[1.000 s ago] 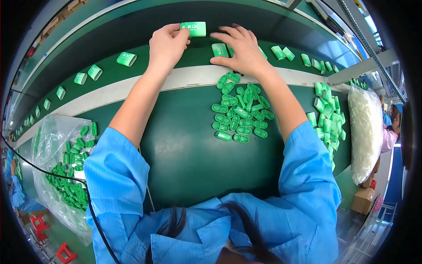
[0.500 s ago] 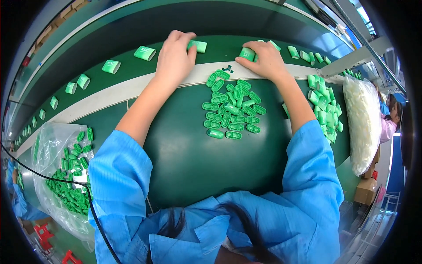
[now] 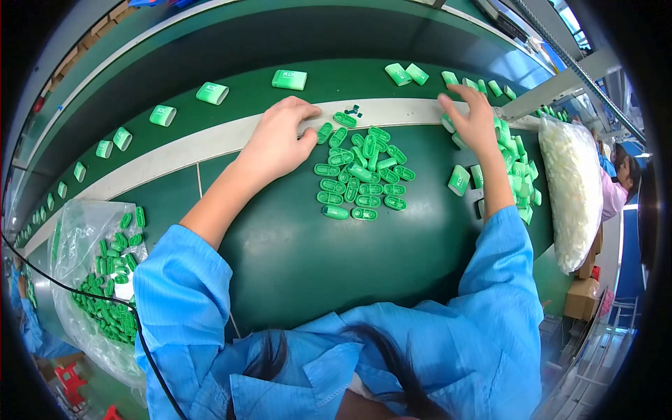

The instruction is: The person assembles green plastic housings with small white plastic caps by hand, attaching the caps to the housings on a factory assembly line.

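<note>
Clear plastic bag (image 3: 64,280): lying open toward the tabletop's left edge, with small green oval parts (image 3: 105,308) piled in its mouth.
Belt sleeves (image 3: 163,115): green, flattened tubes in a curving row on the dark green belt (image 3: 252,87), beyond the white rail (image 3: 178,150) along the tabletop's far edge.
Left hand (image 3: 278,136): over the rail, thumb and fingers parted, nothing visible in its grip; nearest is the leftmost oval piece, just beside the thumb.
Oval pieces (image 3: 360,168): green, loosely grouped between the hands, by the tabletop's far edge; a few reach onto the rail, near small dark bits (image 3: 353,110).
Right hand (image 3: 474,122): well apart from the left, thumb and fingers spread above more sleeves; cannot tell whether it touches one.
Sleeve heap (image 3: 521,168): beside the right forearm, toward the tabletop's right edge.
Pale-filled bag (image 3: 570,196): bulging, right of the heap.
</note>
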